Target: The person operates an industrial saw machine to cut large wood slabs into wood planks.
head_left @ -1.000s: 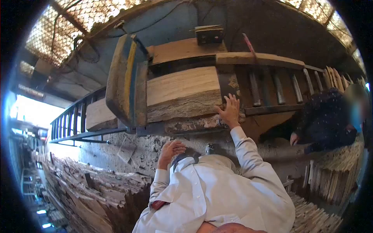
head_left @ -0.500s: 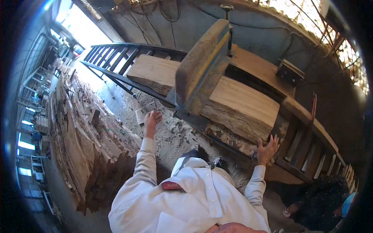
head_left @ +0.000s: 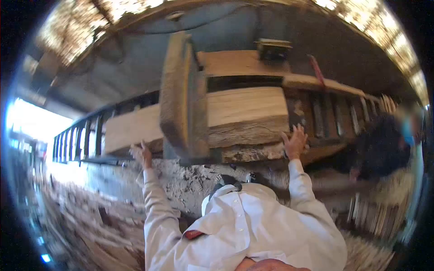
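A thick timber slab with a rough bark edge (head_left: 248, 131) lies on the machine bed and runs beneath an upright saw housing (head_left: 174, 92). Left of the housing, my left hand (head_left: 142, 154) has its fingers apart, right by the near edge of the slab's other portion (head_left: 133, 131). My right hand (head_left: 296, 141) is spread too, with its fingertips beside the slab's near right corner. Neither hand grasps anything.
Roller tracks (head_left: 341, 115) extend to both sides of the saw. Behind the slab runs a wooden board (head_left: 244, 62). A person in dark clothing (head_left: 377, 144) is at the right. Sawdust covers the floor (head_left: 187, 178), and stacked timber (head_left: 99, 226) lies lower left, blurred.
The view has swung round, levelling the machine bed. My left hand has gone from above the floor to the slab's near edge. My right hand stays by the slab's right corner.
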`<action>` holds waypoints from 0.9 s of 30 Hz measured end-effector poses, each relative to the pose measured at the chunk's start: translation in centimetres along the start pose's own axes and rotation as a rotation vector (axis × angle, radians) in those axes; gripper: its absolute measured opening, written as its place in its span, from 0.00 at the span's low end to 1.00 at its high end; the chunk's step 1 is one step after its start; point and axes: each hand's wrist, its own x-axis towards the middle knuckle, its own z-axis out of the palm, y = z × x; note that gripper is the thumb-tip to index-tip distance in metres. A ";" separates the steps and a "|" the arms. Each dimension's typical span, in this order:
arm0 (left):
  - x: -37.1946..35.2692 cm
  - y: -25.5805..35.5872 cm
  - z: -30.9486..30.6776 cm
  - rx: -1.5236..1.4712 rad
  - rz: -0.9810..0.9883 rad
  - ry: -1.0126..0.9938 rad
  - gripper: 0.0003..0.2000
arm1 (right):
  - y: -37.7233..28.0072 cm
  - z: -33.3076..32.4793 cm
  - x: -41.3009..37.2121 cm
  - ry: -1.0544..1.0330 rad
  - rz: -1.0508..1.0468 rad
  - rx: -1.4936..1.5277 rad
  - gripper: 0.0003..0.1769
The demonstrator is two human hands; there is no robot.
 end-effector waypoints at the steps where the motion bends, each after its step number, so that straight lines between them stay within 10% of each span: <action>1: -1.0 3.5 -1.1 -0.065 -0.157 -0.038 0.51 | -0.1 -0.2 -0.2 0.002 0.027 0.003 0.42; 20: -2.1 10.8 -1.6 -0.211 -0.151 0.434 0.39 | -1.4 1.2 1.1 -0.072 0.009 0.000 0.42; 27: -1.0 9.8 -1.5 -0.180 -0.111 0.192 0.50 | -0.3 1.8 0.4 -0.012 0.005 -0.033 0.37</action>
